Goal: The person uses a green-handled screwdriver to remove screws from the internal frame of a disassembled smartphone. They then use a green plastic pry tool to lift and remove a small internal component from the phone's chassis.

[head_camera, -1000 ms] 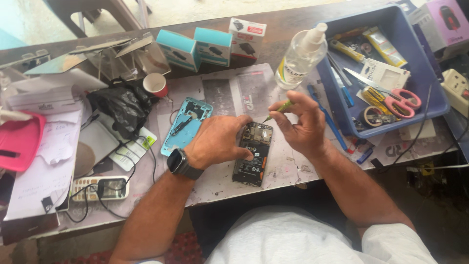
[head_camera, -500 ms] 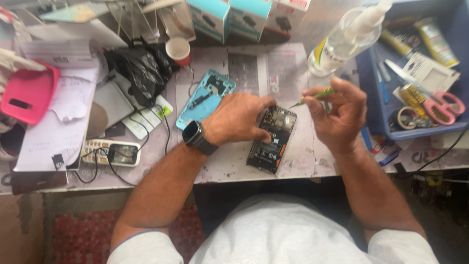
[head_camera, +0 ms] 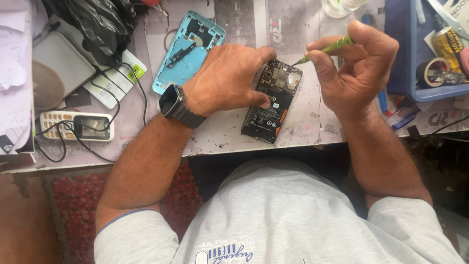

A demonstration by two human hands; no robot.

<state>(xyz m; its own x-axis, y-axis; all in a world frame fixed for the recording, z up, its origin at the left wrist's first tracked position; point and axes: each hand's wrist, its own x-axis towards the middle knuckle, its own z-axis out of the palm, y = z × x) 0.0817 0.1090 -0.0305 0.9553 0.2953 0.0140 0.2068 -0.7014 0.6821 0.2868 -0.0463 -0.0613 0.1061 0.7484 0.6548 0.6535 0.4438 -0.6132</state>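
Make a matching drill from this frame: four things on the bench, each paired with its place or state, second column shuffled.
Things:
1. opened phone
2. green tool
3. light blue back cover
4. white keypad phone

Places or states:
a. lies beyond the wrist with the watch, inner side up
b. at the table's near edge, black wire looped around it
c. pinned flat under the left hand
d. pinched in the right hand, tip at the phone's top corner

Pairs: 1-c, 2-d, 3-a, 4-b
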